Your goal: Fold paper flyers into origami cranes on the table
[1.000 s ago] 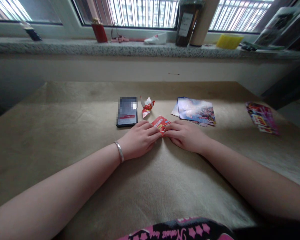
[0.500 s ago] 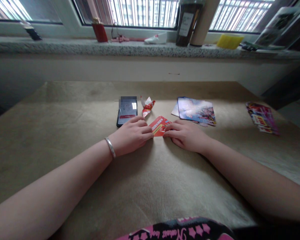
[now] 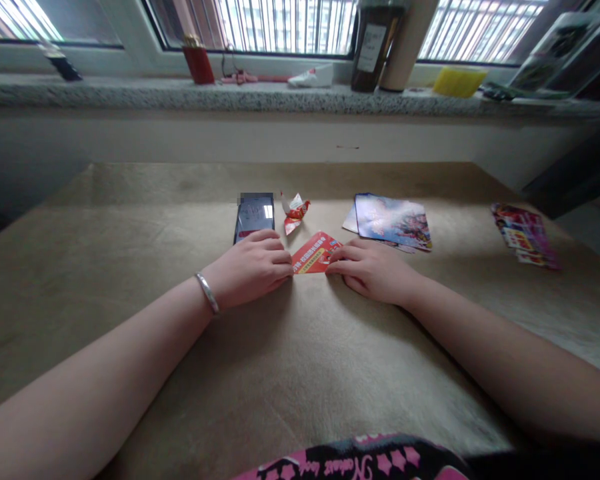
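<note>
Printed paper, smooth and lightly glossy, in the red sheet [image 3: 313, 255]; creased paper in the folded figure [image 3: 296, 214]; sleek, coated-looking paper in the cards [image 3: 394, 219]. Across the phone [image 3: 255, 217], a glassy shine. Polished silvery metal in the bangle [image 3: 208, 294], matt, faintly mottled finish on the surface [image 3: 290, 373], speckled, stone-like grain along the sill [image 3: 260, 100].

The red paper [image 3: 312, 253] lies low on the bench [image 3: 300, 373], between my two hands. What I can see of it is roughly triangular: a straight edge runs along the side nearest me, and the top comes to a blunt point facing away. White characters run slantwise across it, above a yellow band of smaller print, with a small blue patch near its upper right. My left hand [image 3: 253, 268] covers one end, my right hand [image 3: 370, 270] the other.
</note>
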`<act>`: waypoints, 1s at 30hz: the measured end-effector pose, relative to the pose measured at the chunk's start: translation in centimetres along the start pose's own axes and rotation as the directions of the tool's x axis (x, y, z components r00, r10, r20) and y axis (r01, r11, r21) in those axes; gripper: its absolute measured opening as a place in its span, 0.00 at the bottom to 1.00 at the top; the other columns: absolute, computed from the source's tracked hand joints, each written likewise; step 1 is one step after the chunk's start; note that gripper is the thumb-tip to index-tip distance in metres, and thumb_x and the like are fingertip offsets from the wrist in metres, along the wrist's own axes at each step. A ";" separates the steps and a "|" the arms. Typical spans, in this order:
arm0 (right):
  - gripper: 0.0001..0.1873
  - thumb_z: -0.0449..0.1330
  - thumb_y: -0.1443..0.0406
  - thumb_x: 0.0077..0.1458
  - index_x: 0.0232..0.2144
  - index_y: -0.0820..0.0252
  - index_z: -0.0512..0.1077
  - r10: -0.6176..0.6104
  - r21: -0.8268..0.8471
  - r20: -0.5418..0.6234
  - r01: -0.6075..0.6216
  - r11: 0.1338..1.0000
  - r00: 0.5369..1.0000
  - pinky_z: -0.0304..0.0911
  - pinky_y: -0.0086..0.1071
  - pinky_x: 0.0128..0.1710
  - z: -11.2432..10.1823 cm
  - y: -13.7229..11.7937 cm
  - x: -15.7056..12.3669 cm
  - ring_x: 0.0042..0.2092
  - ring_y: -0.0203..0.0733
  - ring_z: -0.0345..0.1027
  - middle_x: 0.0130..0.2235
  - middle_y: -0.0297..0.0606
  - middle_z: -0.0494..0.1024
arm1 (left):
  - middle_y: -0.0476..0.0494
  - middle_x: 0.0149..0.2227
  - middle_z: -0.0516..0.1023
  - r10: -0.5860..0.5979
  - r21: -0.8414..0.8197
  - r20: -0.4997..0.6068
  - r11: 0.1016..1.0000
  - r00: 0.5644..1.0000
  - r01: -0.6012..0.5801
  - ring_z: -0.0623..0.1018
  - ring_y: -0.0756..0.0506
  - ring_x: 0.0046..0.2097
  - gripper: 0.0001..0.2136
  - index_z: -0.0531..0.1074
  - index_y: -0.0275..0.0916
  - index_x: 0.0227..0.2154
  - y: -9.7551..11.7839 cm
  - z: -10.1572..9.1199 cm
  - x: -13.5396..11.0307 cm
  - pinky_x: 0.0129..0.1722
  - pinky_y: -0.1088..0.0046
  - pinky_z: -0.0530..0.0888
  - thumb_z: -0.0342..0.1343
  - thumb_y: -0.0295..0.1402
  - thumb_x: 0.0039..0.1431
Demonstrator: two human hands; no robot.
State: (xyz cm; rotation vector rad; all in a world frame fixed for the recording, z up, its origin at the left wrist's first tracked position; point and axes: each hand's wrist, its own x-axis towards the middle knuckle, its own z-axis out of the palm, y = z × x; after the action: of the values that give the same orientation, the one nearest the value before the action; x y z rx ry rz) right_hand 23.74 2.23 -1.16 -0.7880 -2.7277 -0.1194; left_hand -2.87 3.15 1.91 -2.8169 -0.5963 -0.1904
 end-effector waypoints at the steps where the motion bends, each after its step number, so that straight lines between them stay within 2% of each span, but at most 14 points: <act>1: 0.16 0.51 0.70 0.57 0.43 0.56 0.75 -0.001 -0.003 0.001 0.001 1.000 1.000 0.63 0.36 0.41 0.0 0.0 0.0 0.42 0.43 0.64 0.45 0.40 0.76 | 0.49 0.34 0.77 0.005 0.000 0.010 1.000 1.000 -0.005 0.72 0.47 0.38 0.10 0.75 0.43 0.34 -0.1 0.0 0.0 0.48 0.68 0.64 0.48 0.32 0.64; 5: 0.16 0.51 0.70 0.56 0.43 0.56 0.74 -0.001 0.000 0.010 0.001 1.000 1.000 0.62 0.37 0.41 0.0 0.1 -0.1 0.42 0.43 0.64 0.46 0.40 0.76 | 0.49 0.33 0.77 0.024 0.002 0.043 1.000 0.999 -0.024 0.72 0.47 0.37 0.10 0.75 0.42 0.33 -0.3 -0.2 -0.2 0.47 0.67 0.64 0.48 0.32 0.63; 9: 0.16 0.51 0.70 0.56 0.43 0.56 0.74 -0.007 0.010 -0.002 0.007 1.000 1.000 0.62 0.37 0.41 0.1 0.2 -0.2 0.42 0.43 0.64 0.45 0.40 0.76 | 0.49 0.33 0.77 0.005 -0.017 0.065 1.000 0.998 -0.004 0.72 0.47 0.36 0.10 0.75 0.43 0.34 -0.7 -0.1 -0.7 0.42 0.70 0.65 0.48 0.32 0.64; 17: 0.16 0.51 0.70 0.56 0.42 0.57 0.75 -0.010 0.009 -0.019 0.010 1.000 1.000 0.63 0.37 0.41 0.3 0.2 -0.3 0.42 0.43 0.64 0.45 0.40 0.77 | 0.50 0.35 0.78 -0.016 -0.099 0.104 0.995 0.994 0.026 0.72 0.48 0.37 0.10 0.76 0.44 0.33 -1.5 -0.1 -1.6 0.40 0.71 0.64 0.49 0.33 0.64; 23: 0.15 0.51 0.70 0.56 0.42 0.56 0.75 -0.014 0.004 -0.006 0.014 1.000 1.000 0.63 0.37 0.41 0.5 0.4 -0.4 0.43 0.44 0.65 0.45 0.41 0.76 | 0.50 0.34 0.78 -0.021 -0.140 0.190 0.989 0.982 0.048 0.73 0.48 0.36 0.10 0.77 0.44 0.31 -2.0 -0.5 -2.0 0.37 0.73 0.65 0.50 0.32 0.62; 30: 0.16 0.51 0.70 0.56 0.43 0.56 0.75 0.005 0.018 0.013 -0.005 1.000 1.000 0.63 0.38 0.42 0.5 0.4 -0.4 0.44 0.44 0.64 0.46 0.40 0.76 | 0.50 0.35 0.77 -0.097 -0.210 0.245 0.966 0.965 0.150 0.75 0.50 0.36 0.09 0.77 0.44 0.30 -2.1 -0.5 -2.2 0.34 0.76 0.67 0.51 0.31 0.59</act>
State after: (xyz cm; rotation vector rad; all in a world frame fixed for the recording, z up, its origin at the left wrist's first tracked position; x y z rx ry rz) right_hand 24.14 2.41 -1.81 -0.7935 -2.7348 -0.0889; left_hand -5.80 4.02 2.43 -3.0491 -0.8551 0.0561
